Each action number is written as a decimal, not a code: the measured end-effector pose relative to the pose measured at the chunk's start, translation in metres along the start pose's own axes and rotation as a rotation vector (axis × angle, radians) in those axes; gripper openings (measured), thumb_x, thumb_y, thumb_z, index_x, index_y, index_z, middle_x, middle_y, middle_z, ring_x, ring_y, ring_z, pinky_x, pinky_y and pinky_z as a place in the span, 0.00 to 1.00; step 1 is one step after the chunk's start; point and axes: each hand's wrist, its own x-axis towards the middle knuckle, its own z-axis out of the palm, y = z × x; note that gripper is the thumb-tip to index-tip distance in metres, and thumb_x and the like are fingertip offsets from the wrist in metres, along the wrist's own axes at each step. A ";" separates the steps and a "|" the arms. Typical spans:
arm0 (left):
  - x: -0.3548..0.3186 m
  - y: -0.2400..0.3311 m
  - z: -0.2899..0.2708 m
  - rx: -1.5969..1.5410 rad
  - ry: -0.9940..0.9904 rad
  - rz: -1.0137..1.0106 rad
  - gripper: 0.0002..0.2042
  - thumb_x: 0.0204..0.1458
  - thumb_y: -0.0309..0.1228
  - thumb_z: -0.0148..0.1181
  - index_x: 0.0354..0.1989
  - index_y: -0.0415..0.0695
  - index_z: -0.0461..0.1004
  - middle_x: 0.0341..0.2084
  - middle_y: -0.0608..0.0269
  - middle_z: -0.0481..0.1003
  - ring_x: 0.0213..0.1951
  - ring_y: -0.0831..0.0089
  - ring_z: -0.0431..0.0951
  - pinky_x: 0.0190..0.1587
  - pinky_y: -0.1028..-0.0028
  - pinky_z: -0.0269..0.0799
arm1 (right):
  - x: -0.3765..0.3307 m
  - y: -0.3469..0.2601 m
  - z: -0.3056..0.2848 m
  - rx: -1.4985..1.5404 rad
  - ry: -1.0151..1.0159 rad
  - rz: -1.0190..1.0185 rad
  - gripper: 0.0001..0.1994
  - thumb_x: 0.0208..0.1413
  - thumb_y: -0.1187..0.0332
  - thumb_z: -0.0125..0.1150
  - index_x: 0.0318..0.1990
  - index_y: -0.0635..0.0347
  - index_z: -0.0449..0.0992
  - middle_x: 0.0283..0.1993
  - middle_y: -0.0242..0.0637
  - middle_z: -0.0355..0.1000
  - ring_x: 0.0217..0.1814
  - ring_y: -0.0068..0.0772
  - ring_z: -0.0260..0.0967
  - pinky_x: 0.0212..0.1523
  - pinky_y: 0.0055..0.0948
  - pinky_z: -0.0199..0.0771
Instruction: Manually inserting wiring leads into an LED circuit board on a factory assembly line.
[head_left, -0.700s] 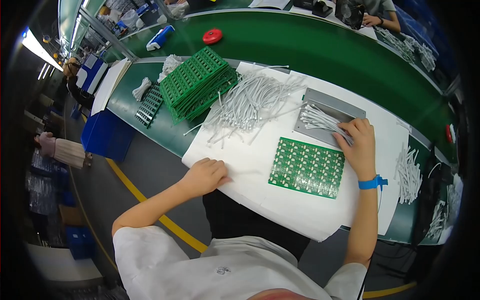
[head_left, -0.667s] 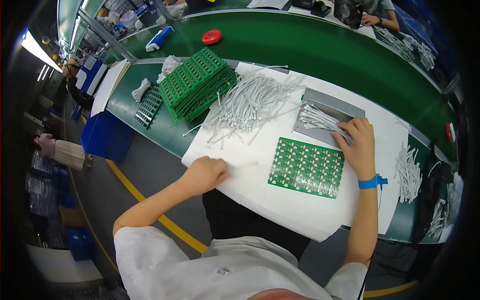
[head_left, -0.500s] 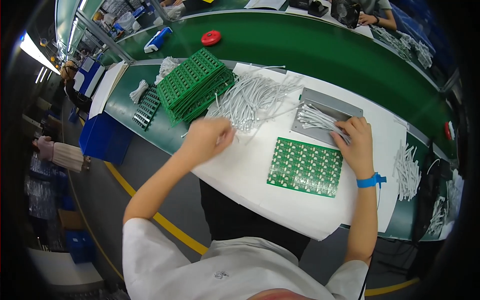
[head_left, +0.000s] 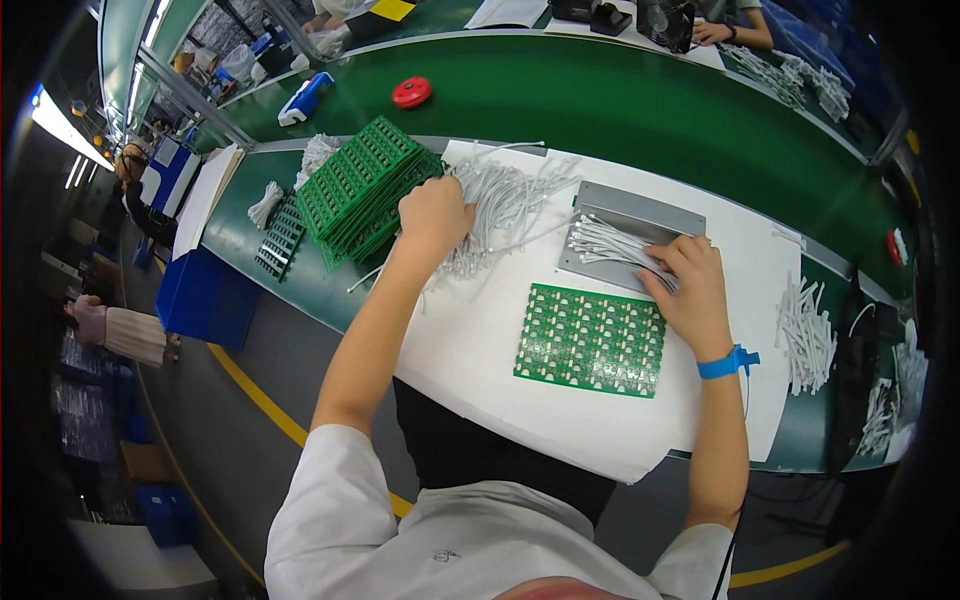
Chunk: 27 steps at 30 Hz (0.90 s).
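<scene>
My left hand [head_left: 436,216] is at the left side of a loose pile of white cables [head_left: 510,200], its fingers curled in; whether a cable is between them is hidden. Just beyond it stands a leaning stack of green circuit boards [head_left: 360,180]. My right hand [head_left: 690,290] has its thumb and fingers closed on the near end of a bundle of white cables [head_left: 608,242]. That bundle lies in a grey metal tray [head_left: 660,205]. In front of the tray, a single green circuit board [head_left: 590,342] lies flat on white paper [head_left: 480,350].
Cut white cables [head_left: 805,335] lie at the right. A tied cable bundle [head_left: 265,203] and dark strips [head_left: 280,238] sit at the left, above a blue bin [head_left: 208,290]. Across the green surface [head_left: 560,95] are a red round object [head_left: 411,92] and a blue-white tool [head_left: 305,98].
My left hand has moved away from me, up to the cable pile beside the board stack. My right hand stays at the cable bundle in the tray. The whole view has shifted slightly.
</scene>
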 end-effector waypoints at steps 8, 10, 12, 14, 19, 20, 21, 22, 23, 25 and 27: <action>-0.009 -0.018 0.002 -0.158 -0.013 0.032 0.22 0.50 0.34 0.72 0.47 0.34 0.72 0.31 0.42 0.82 0.40 0.42 0.84 0.44 0.54 0.81 | 0.000 0.001 0.002 0.024 0.010 0.012 0.11 0.50 0.70 0.75 0.41 0.58 0.83 0.34 0.32 0.71 0.42 0.38 0.66 0.46 0.36 0.65; -0.012 -0.017 -0.001 -0.261 -0.017 0.095 0.21 0.50 0.33 0.72 0.46 0.34 0.71 0.30 0.42 0.82 0.40 0.42 0.83 0.44 0.54 0.80 | -0.001 0.002 0.001 0.023 -0.001 0.019 0.11 0.50 0.70 0.74 0.41 0.58 0.83 0.34 0.32 0.71 0.42 0.37 0.66 0.46 0.35 0.65; -0.016 -0.013 -0.006 -0.186 0.030 0.060 0.18 0.52 0.33 0.70 0.44 0.36 0.72 0.29 0.44 0.81 0.38 0.43 0.83 0.42 0.52 0.80 | 0.000 0.001 0.000 0.025 -0.001 0.021 0.11 0.50 0.70 0.74 0.41 0.58 0.83 0.34 0.32 0.71 0.42 0.37 0.67 0.46 0.35 0.65; -0.016 -0.012 -0.002 -0.135 0.056 0.020 0.17 0.52 0.34 0.69 0.45 0.38 0.72 0.29 0.45 0.82 0.36 0.43 0.83 0.40 0.51 0.79 | 0.000 0.000 0.000 0.028 -0.003 0.020 0.11 0.50 0.70 0.74 0.42 0.58 0.83 0.34 0.32 0.71 0.42 0.37 0.67 0.46 0.35 0.65; -0.010 -0.009 -0.003 -0.004 0.124 0.041 0.15 0.55 0.36 0.67 0.40 0.37 0.73 0.31 0.44 0.82 0.34 0.46 0.85 0.37 0.53 0.81 | 0.000 0.001 0.001 0.023 0.000 0.022 0.11 0.51 0.70 0.74 0.42 0.58 0.83 0.34 0.32 0.71 0.42 0.37 0.67 0.46 0.35 0.64; -0.010 -0.010 0.000 0.012 0.105 0.049 0.15 0.56 0.37 0.66 0.40 0.37 0.73 0.30 0.45 0.82 0.33 0.47 0.85 0.36 0.54 0.81 | 0.000 0.001 0.001 0.022 0.000 0.023 0.11 0.51 0.70 0.74 0.42 0.58 0.83 0.34 0.32 0.71 0.42 0.37 0.67 0.46 0.35 0.64; -0.011 -0.012 0.002 0.028 0.087 0.057 0.15 0.57 0.38 0.66 0.39 0.37 0.74 0.30 0.45 0.82 0.33 0.48 0.85 0.36 0.54 0.81 | 0.000 0.001 0.001 0.029 -0.002 0.022 0.11 0.51 0.70 0.74 0.41 0.58 0.83 0.34 0.32 0.71 0.42 0.37 0.67 0.46 0.35 0.64; -0.011 -0.012 0.006 0.028 0.087 0.057 0.15 0.57 0.38 0.66 0.39 0.37 0.74 0.30 0.45 0.82 0.33 0.48 0.85 0.36 0.54 0.81 | 0.000 0.000 0.001 0.037 -0.003 0.020 0.10 0.51 0.70 0.74 0.41 0.58 0.83 0.34 0.32 0.71 0.42 0.37 0.67 0.46 0.35 0.64; -0.011 -0.012 0.010 0.023 0.112 0.051 0.15 0.57 0.38 0.66 0.39 0.38 0.74 0.30 0.45 0.82 0.33 0.48 0.85 0.36 0.54 0.81 | 0.000 0.000 0.001 0.037 -0.003 0.020 0.10 0.51 0.70 0.74 0.41 0.58 0.83 0.34 0.32 0.71 0.42 0.37 0.67 0.46 0.35 0.64; -0.010 -0.011 0.014 0.015 0.136 0.047 0.14 0.58 0.39 0.66 0.38 0.38 0.75 0.30 0.45 0.82 0.33 0.48 0.85 0.36 0.54 0.81 | 0.000 0.001 0.001 0.035 -0.001 0.022 0.10 0.51 0.70 0.73 0.41 0.58 0.83 0.33 0.32 0.71 0.42 0.37 0.66 0.46 0.35 0.64; -0.011 -0.010 0.015 0.025 0.124 0.035 0.14 0.58 0.39 0.65 0.38 0.38 0.76 0.30 0.46 0.82 0.33 0.48 0.85 0.36 0.54 0.81 | 0.000 0.001 0.001 0.034 0.001 0.017 0.10 0.51 0.70 0.73 0.41 0.58 0.83 0.33 0.32 0.71 0.41 0.37 0.66 0.46 0.35 0.64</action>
